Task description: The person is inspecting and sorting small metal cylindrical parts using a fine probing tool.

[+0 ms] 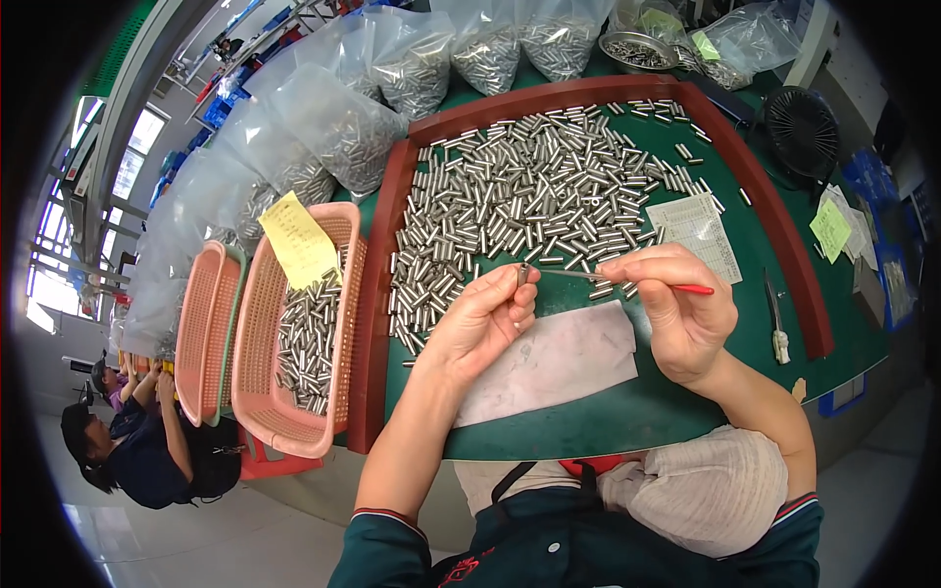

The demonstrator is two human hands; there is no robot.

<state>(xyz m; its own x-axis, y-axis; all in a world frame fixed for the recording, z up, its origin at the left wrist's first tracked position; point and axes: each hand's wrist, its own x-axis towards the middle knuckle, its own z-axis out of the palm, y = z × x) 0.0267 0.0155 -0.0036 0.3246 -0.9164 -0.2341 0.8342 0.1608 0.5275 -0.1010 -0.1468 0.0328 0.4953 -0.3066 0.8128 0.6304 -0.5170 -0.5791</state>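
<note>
My left hand is closed, pinching a small metal cylinder upright between thumb and fingertips. In my right hand is a thin tool with a red handle. Its slim metal shaft points left, and the tip reaches the cylinder's upper end; whether it goes inside is too small to tell. Beyond both hands, a large heap of short shiny metal cylinders covers the green tabletop. A pale, smudged cloth lies flat beneath my hands.
A dark red wooden frame borders the heap. To the left stand a pink basket of cylinders with a yellow note and another pink basket. Bags of parts line the back. Pliers-like tool, fan rightward. People sit far left.
</note>
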